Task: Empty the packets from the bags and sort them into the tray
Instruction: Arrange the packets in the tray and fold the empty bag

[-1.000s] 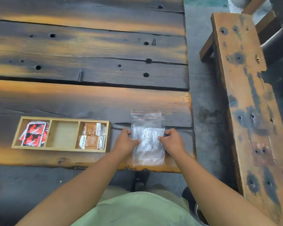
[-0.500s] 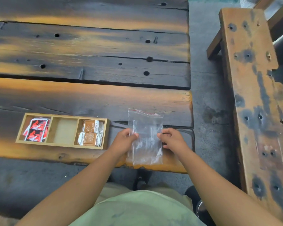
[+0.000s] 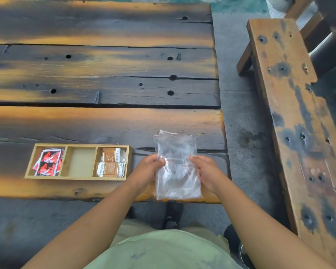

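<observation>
A clear plastic zip bag [image 3: 177,167] is held up over the table's near edge, pinched at its sides by my left hand [image 3: 148,169] and my right hand [image 3: 205,171]. Pale, see-through contents show in its lower half; I cannot tell what they are. To the left lies a wooden tray [image 3: 78,145] with three compartments. Its left compartment holds red, black and white packets [image 3: 48,162]. The right compartment holds brown and white packets [image 3: 111,162]. The middle compartment [image 3: 81,162] has nothing in it.
The table [image 3: 105,74] is made of dark scorched planks with holes and cracks. A worn wooden bench [image 3: 299,123] runs along the right, across a strip of grey floor [image 3: 241,113]. My green-clad lap and a dark shoe show below the table edge.
The bag has been lifted off the table and now stands more upright between both hands. The camera view has shifted, so tray and table sit lower left in the frame.
</observation>
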Demonstrator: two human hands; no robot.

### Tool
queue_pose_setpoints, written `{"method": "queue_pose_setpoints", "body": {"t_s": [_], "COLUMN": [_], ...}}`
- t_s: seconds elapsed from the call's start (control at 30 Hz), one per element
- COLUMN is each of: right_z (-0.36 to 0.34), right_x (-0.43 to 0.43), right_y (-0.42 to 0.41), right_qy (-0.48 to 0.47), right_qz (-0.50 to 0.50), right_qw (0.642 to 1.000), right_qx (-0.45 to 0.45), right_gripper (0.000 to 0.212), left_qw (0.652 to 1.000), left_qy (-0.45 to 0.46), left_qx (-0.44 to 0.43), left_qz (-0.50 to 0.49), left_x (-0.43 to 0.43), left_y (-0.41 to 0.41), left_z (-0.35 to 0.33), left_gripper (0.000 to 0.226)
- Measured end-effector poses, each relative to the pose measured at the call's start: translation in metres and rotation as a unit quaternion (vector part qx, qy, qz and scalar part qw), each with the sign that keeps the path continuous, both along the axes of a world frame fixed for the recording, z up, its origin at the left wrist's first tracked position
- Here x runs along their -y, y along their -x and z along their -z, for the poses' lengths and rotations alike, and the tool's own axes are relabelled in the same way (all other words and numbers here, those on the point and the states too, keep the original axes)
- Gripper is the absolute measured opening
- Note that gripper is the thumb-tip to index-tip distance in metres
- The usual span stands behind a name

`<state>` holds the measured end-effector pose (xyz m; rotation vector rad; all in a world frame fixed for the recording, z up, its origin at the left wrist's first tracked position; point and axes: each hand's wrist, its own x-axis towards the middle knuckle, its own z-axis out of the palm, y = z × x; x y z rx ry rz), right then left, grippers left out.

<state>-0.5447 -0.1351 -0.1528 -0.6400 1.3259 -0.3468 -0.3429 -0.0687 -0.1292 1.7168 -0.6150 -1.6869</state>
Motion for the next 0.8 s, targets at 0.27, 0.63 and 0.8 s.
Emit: {"method": "queue_pose_setpoints", "body": {"t_s": [0.27,0.63,0.8], "right_z": [-0.024,-0.069,-0.092], "right_x": [-0.006,-0.011,-0.022], "right_y": [-0.026,-0.119,-0.172], "right_qy": [0.07,0.193,0.214], "right_qz": [-0.037,-0.058,-0.055], "right_qw": [0.997,0.979,0.975], "right_qx": [0.016,-0.039,-0.041], "right_gripper": [0.02,0.018,0.024], "left_qw": [0.999,0.992,0.988], "left_qy": [0.02,0.099,0.139], "left_qx": [0.048,0.072,0.067], "left_qz": [-0.01,0.015,-0.02], "left_x": [-0.013,-0.02,-0.024], "left_y": [-0.034,-0.132,-0.185], "left_z": [-0.01,-0.045,-0.051], "left_gripper": [0.011,0.02,0.011]}}
